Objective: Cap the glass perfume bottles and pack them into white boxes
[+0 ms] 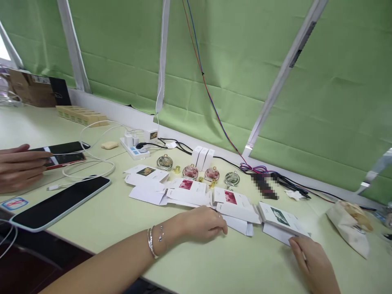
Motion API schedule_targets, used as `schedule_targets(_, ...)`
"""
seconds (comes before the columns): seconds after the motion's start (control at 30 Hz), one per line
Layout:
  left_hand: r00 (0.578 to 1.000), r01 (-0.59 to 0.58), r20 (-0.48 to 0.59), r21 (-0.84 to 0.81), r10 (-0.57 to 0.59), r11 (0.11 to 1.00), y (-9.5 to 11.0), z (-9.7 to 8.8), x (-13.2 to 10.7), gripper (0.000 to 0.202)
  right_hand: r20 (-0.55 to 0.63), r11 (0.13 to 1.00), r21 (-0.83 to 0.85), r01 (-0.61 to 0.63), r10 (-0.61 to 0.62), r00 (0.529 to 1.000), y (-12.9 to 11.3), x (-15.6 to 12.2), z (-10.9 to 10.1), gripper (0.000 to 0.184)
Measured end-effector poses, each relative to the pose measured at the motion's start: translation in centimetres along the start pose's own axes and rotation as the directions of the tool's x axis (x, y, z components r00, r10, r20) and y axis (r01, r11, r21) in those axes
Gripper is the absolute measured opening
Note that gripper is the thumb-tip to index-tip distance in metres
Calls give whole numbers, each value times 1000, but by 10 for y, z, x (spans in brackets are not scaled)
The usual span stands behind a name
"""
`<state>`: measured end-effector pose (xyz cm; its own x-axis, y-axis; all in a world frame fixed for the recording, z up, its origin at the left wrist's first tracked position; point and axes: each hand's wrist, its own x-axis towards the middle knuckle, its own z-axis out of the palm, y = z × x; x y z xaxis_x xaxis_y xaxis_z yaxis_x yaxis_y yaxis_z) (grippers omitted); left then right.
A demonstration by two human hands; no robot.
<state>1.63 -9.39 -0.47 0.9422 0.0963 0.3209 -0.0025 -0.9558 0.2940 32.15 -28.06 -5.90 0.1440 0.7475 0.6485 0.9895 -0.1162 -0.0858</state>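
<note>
Four flattened-looking white cartons with opened flaps lie in a row: one with a yellow flower picture (159, 174), two with pink pictures, and one with a green picture (294, 220). My left hand (203, 223), with bracelets at the wrist, rests curled against the front of the middle cartons; whatever its fingers hold is hidden. My right hand (317, 261) is closed at the near right corner of the green-picture carton, thumb on its edge. Behind the cartons stand round glass perfume bottles: yellow (164, 162), two pink (212, 174), and green (232, 179). Small gold caps (177, 169) lie among them.
Three slim white boxes (202, 158) stand behind the bottles. A phone (64, 202), white cables and a power strip (134, 150) lie left. Another person's hand (21, 169) holds a phone. A crumpled paper bag (349, 226) lies right, beyond black cables (284, 183).
</note>
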Motion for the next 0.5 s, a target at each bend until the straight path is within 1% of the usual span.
schedule_targets(0.1, 1000, -3, 3, -3, 3, 1000, -2, 0, 1, 29, 116, 1000, 15, -13, 11, 993, -14, 1, 3, 42)
schedule_targets(0.2, 1000, -18, 5, -4, 18, 1000, -2, 2, 0, 28, 222, 1000, 18, -4, 0, 975, -22, 3, 5, 45)
schedule_targets(0.27, 999, -32, -1, -1, 32, 999, 1, 2, 0, 28, 247, 1000, 15, 9, -12, 969, -23, 5, 6, 45)
schedule_targets(0.33, 998, -58, -18, 2, 58, 998, 6, -3, 0, 27, 245, 999, 7, 47, -47, 968, -21, 6, 5, 44)
schedule_targets(0.4, 994, -91, -67, 0, 91, 996, 9, -18, 3, 24, 229, 993, 6, 114, -112, 967, -16, 7, 5, 42)
schedule_targets(0.43, 992, -80, -96, 11, 81, 997, 8, -29, 6, 23, 223, 988, 11, 154, -153, 963, -13, 8, 6, 42)
schedule_targets(0.47, 991, -48, -125, 28, 51, 998, 4, -43, 10, 22, 213, 982, 14, 186, -185, 959, -11, 8, 7, 42)
schedule_targets(0.5, 988, 16, -152, 54, -8, 998, -3, -60, 16, 22, 200, 979, 11, 205, -203, 959, -9, 8, 9, 43)
